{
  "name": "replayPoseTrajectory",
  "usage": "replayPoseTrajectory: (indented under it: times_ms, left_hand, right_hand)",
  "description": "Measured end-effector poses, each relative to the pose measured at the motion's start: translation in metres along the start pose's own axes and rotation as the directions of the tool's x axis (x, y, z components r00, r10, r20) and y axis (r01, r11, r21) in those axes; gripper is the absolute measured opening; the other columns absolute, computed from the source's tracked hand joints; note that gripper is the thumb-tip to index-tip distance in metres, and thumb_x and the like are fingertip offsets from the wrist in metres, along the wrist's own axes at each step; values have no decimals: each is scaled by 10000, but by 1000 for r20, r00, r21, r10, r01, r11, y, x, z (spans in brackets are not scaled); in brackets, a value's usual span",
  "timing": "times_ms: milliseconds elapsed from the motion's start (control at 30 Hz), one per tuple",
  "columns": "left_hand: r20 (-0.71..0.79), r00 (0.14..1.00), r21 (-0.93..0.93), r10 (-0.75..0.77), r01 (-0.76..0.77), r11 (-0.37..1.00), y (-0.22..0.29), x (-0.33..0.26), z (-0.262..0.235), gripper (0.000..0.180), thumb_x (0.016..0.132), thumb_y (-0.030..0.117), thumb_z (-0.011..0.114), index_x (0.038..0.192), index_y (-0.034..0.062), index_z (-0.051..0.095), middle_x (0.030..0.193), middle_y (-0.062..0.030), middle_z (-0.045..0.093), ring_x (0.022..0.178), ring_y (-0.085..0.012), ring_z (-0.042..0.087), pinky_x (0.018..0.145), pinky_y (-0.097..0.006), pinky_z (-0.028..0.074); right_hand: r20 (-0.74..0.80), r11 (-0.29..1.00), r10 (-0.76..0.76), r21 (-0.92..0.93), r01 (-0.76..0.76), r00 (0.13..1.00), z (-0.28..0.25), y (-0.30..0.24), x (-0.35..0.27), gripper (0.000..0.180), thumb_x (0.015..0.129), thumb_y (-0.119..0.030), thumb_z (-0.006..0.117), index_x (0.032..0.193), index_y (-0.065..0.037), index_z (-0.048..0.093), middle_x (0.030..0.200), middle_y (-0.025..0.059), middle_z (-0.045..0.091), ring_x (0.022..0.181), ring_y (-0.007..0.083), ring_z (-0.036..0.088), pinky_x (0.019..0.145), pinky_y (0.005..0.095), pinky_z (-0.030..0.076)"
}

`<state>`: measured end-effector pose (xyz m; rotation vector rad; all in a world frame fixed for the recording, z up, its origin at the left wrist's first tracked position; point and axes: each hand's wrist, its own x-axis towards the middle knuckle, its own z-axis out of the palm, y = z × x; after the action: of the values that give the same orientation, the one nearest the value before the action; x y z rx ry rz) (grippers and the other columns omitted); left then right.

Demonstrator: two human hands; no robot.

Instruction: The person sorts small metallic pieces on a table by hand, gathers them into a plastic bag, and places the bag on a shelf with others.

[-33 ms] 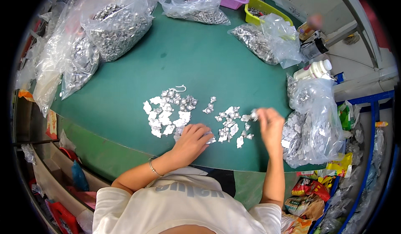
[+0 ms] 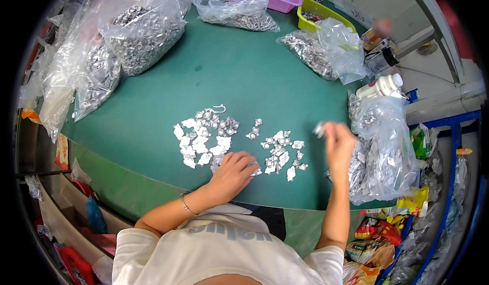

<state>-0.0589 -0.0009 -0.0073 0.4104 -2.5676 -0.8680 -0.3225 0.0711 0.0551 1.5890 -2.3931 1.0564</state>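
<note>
In the head view, my right hand (image 2: 340,145) pinches a small silver piece (image 2: 319,129), blurred, above the green table (image 2: 244,71), near a clear bag (image 2: 388,170) of metal parts. My left hand (image 2: 234,170) touches metal pieces (image 2: 256,171); I can't tell whether it grips any. A loose cluster (image 2: 283,158) lies between my hands.
</note>
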Motion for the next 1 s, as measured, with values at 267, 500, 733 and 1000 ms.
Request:
replayPoseTrajectory:
  times_ms: [267,500,733,1000]
  left_hand:
    - [-13,999,86,38,-37,996,-3,1,-4,392,688,-17,634,1065,64,566,1125,-95,517,1078,-273,472,840,-391,346]
    - [-54,997,104,-57,63,993,-16,-12,-15,448,653,-83,577,1083,39,552,1168,-115,496,1093,-281,465,896,-418,325]
    - [-23,997,59,78,-77,995,12,10,-5,391,699,-55,554,1085,9,555,1190,-148,487,1057,-307,477,856,-385,381]
    - [72,992,139,105,-115,984,6,33,22,330,705,-11,562,1034,-1,543,1078,-137,513,951,-279,493,762,-361,401]
  right_hand:
    - [-253,994,48,-80,-70,966,-9,81,159,285,862,-164,571,1074,26,585,948,176,628,846,219,616,737,315,466]
    - [373,980,-107,197,34,921,-28,-2,42,265,787,-118,637,1024,-9,593,925,100,618,837,187,582,737,297,451]
    - [496,1000,-11,21,1,869,-10,-14,-79,393,709,7,645,1089,-74,590,1152,101,490,984,296,465,854,381,401]
    - [204,903,232,319,-288,951,14,14,-119,218,801,7,589,1018,5,566,986,103,575,830,215,536,690,306,447]
